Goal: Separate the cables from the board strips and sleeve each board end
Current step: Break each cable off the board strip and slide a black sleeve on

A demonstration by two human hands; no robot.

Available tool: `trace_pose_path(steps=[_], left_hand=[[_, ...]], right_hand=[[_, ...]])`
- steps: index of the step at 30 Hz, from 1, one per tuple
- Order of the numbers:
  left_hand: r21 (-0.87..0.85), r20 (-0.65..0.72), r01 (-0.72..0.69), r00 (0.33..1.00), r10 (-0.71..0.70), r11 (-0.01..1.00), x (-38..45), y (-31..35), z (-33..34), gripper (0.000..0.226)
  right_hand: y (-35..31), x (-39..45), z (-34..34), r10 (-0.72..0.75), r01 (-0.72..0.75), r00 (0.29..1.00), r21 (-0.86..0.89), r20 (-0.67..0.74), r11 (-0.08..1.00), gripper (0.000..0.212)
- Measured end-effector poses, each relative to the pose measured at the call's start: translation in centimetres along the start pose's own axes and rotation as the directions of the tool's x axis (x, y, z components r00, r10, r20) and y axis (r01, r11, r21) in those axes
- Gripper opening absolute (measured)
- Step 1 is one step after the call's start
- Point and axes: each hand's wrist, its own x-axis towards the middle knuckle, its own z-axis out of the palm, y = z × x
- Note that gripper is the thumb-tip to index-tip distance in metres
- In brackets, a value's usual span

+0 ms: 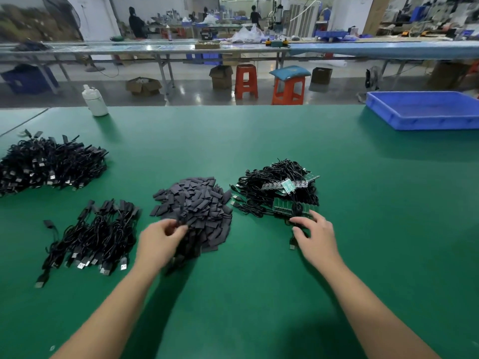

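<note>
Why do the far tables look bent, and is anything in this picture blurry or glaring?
Head view: the wide-angle lens bows the long benches at the back. The left hand is smeared by motion blur at the pile of black sleeves; the right hand is sharper. Overhead light puts glare on the grey floor and soft shadows under the arms on the green mat.

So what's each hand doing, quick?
Left hand: pinching a sleeve.
Right hand: fingers curled on a cable.
</note>
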Motion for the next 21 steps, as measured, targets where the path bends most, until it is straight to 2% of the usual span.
trace_pose_path(steps=[4, 7, 9, 14, 17, 19, 21], left_hand=[[0.239, -0.165, 0.041, 0.986, -0.001, 0.97, 3.9, -4.1, -4.2, 0.038], [0.5, -0.21, 0.147, 0.977, -0.045, 0.853, 5.5, -6.9, -6.2, 0.036], [0.602, -0.19, 0.195, 0.977, -0.098, 0.774, 6.0, -7.6, -6.8, 0.038], [0.603, -0.198, 0.176, 0.978, -0.067, 0.778, 6.5, -7.1, -6.6, 0.029], [0.609, -0.215, 0.138, 0.977, -0.006, 0.781, 6.4, -6.2, -6.2, 0.022], [0.587, -0.208, 0.053, 0.974, 0.087, 0.808, 5.9, -4.8, -5.6, 0.02], [0.561, -0.148, -0.092, 0.967, 0.209, 0.822, 5.2, -2.7, -4.3, 0.021]], right_hand=[[1.2, 0.4, -0.5, 0.013, -0.018, 0.983, 0.029, 0.184, 0.999, 0.027], [1.4, 0.3, 0.0, -0.01, 0.02, 0.963, -0.033, 0.268, 0.999, 0.029], [1.5, 0.0, 0.3, -0.01, 0.025, 0.957, -0.048, 0.291, 0.999, 0.029], [1.5, -0.3, 1.2, 0.049, -0.048, 0.938, -0.01, 0.342, 0.999, 0.036], [1.1, -0.3, 1.6, 0.057, -0.071, 0.95, 0.038, 0.307, 0.997, 0.036], [0.8, -0.5, 1.6, 0.098, -0.136, 0.952, 0.115, 0.29, 0.984, 0.031], [0.5, -0.8, 1.7, 0.121, -0.177, 0.948, 0.169, 0.293, 0.97, 0.024]])
